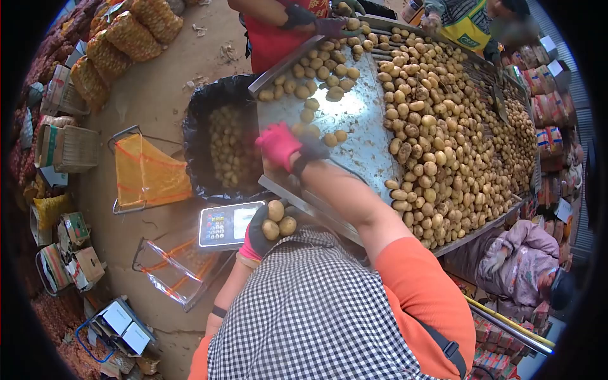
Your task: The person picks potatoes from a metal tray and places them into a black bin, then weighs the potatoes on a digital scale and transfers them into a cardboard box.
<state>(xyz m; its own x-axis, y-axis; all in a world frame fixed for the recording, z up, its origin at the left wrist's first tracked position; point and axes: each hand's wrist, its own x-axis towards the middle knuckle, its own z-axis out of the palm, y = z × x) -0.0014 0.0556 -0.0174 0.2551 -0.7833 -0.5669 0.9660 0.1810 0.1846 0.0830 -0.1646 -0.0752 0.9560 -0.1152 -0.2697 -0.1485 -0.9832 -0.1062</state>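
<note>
My left hand (253,235), in a pink and dark glove, is wrapped round three potatoes (272,221) close to my checked apron (304,304). My right hand (278,147), gloved in pink, reaches over the lower end of the metal sorting table (364,152). Its back faces up and its fingers are apart, with no potato visible in them. Several loose potatoes (308,115) lie just beyond it on the metal. Below the table's end, a bin lined with black plastic (193,136) holds a heap of potatoes (228,145).
A large potato pile (437,126) covers the rollers to the right. A digital scale (228,225) sits beside my left hand. An orange mesh bag (149,171) hangs on a metal frame at left. Co-workers stand around the table, one in a red apron (272,38). Full sacks (133,35) stand behind.
</note>
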